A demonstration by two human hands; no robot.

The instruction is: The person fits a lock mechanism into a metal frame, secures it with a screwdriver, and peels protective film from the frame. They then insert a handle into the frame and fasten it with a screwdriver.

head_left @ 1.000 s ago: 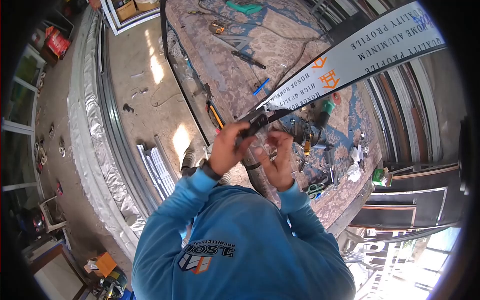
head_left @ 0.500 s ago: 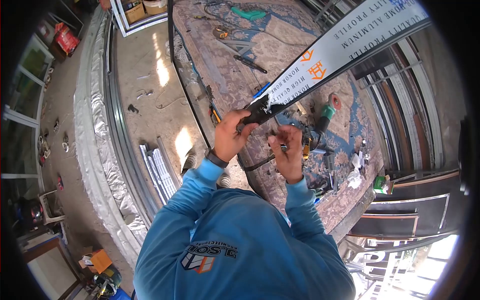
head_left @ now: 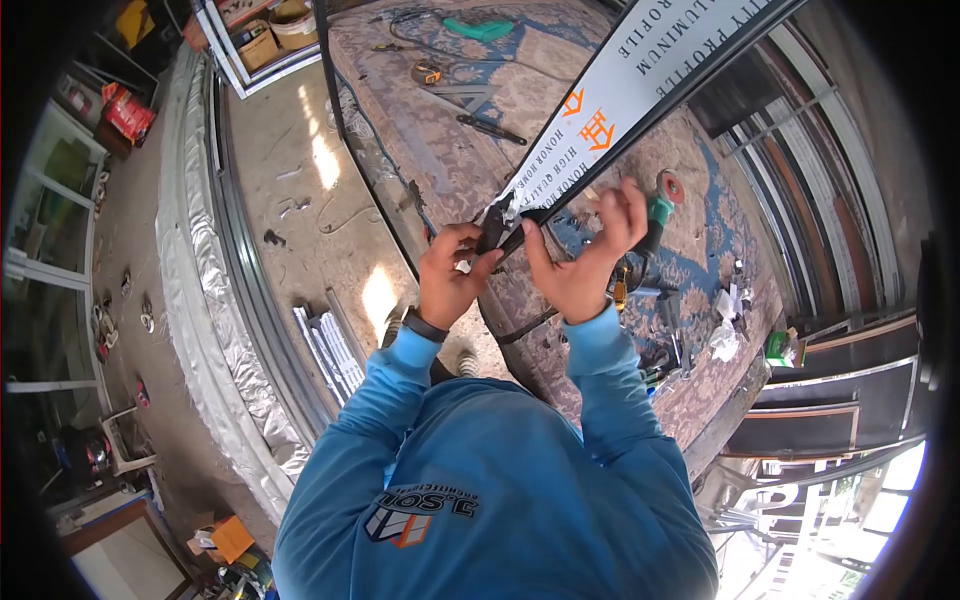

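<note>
A long aluminum profile (head_left: 628, 85) with white printed protective film slants from the upper right down to my hands. Near its lower end the film is torn and crumpled, baring the black surface. My left hand (head_left: 452, 277), with a dark band at the wrist, pinches that end between thumb and fingers. Beside the profile's lower edge my right hand (head_left: 590, 262) is open with its fingers spread. Its thumb tip is right at the edge, and nothing shows in its grasp.
Under the profile is a worktable covered with patterned carpet (head_left: 400, 125). On it lie a green angle grinder (head_left: 657, 220) with a red disc, a tape measure (head_left: 427, 73), a black pen-like tool (head_left: 492, 130) and crumpled white plastic (head_left: 727, 325). Long profiles (head_left: 322, 350) lie on the floor at left.
My right hand has spread its curled fingers and moved up to the profile's edge. The profile appears farther left in view, its end still in my left hand.
</note>
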